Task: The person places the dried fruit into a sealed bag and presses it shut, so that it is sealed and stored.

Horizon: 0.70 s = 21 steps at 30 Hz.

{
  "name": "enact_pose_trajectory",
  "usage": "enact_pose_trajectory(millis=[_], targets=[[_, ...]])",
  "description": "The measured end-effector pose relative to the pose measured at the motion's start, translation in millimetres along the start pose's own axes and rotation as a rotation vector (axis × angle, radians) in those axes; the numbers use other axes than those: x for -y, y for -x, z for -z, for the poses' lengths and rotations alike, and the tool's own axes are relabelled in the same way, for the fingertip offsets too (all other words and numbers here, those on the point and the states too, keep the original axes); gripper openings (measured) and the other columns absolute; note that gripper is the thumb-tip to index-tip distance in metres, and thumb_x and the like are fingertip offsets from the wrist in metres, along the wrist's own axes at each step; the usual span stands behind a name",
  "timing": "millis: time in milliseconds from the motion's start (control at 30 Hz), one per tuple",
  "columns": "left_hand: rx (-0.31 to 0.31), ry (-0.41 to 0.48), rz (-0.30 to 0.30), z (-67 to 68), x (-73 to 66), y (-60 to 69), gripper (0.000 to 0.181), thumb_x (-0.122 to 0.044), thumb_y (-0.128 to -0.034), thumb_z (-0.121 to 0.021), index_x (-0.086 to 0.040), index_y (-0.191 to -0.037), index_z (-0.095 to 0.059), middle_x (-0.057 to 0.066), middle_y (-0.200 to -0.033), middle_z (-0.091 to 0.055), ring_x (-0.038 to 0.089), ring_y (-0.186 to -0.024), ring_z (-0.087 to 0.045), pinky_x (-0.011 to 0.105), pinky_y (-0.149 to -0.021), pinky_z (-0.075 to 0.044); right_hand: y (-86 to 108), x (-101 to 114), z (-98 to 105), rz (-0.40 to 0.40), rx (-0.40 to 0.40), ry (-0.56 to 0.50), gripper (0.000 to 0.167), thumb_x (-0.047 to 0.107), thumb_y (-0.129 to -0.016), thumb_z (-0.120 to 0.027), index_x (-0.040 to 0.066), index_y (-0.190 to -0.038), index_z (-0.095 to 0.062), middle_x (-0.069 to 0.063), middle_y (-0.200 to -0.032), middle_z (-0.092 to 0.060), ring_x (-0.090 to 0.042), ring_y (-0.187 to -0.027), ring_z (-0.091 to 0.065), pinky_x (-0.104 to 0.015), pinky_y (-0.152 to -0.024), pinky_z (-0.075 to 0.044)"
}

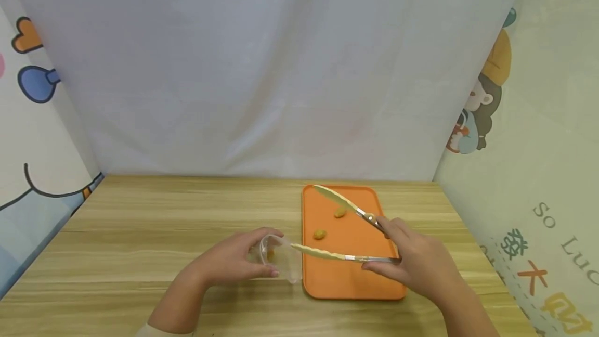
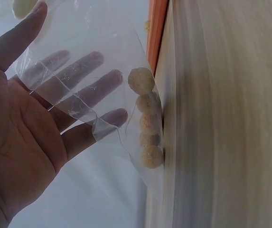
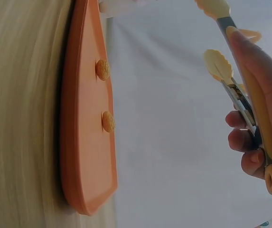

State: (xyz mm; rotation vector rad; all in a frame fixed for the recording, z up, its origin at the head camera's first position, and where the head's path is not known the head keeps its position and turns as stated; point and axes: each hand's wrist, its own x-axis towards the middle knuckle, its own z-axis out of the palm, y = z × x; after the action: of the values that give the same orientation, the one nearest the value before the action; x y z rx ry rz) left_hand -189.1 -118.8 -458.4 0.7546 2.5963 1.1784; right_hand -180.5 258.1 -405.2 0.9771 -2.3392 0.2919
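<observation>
Gripping a clear plastic cup, the left hand shows fingers blurred through its wall; inside, round tan balls overlap (at least five). The right hand holds spread yellow-headed metal tongs over the adjacent orange rectangular tray bearing two brown balls.

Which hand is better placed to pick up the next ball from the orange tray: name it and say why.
Probably the right hand: it holds the tongs, spread and raised near the orange tray, where two balls lie. The left hand is busy holding the clear container.
</observation>
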Motion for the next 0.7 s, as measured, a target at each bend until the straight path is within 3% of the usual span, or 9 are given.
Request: enact_pose_trajectory(millis=[333, 600, 700], targets=[[0.019, -0.027, -0.030, 25.2, 17.3, -13.2, 0.065, -0.065, -0.0788, -0.070, -0.041, -0.136, -0.050, -0.015, -0.129, -0.061, 0.020, -0.126, -0.054, 0.052, -0.103, -0.043, -16.4, 4.0, -11.6, -0.259, 0.090, 0.039, 0.079, 0.055, -0.070, -0.082, 0.011, -0.131, -0.057, 0.003, -0.093, -0.062, -0.003, -0.058, -0.057, -0.016, -0.045, -0.038], [0.046, -0.025, -0.079, 48.1, 38.4, -28.6, 0.062, -0.060, -0.0805, -0.071, -0.041, -0.135, -0.050, -0.016, -0.127, -0.062, 0.019, -0.125, -0.055, 0.052, -0.102, -0.043, -37.7, 11.3, -22.3, -0.489, 0.281, 0.098, 0.081, 0.070, -0.075, -0.069, 0.014, -0.132, -0.056, 0.000, -0.097, -0.061, -0.006, -0.062, -0.054, -0.022, -0.046, -0.037], [0.042, -0.029, -0.083, 47.9, 42.1, -28.9, 0.062, -0.059, -0.0805, -0.072, -0.041, -0.135, -0.050, -0.016, -0.127, -0.061, 0.019, -0.124, -0.055, 0.052, -0.102, -0.043, -37.7, 10.2, -26.6, -0.546, 0.363, 0.103, 0.087, 0.078, -0.075, -0.061, 0.014, -0.134, -0.055, -0.001, -0.104, -0.063, -0.009, -0.066, -0.057, -0.026, -0.048, -0.041]])
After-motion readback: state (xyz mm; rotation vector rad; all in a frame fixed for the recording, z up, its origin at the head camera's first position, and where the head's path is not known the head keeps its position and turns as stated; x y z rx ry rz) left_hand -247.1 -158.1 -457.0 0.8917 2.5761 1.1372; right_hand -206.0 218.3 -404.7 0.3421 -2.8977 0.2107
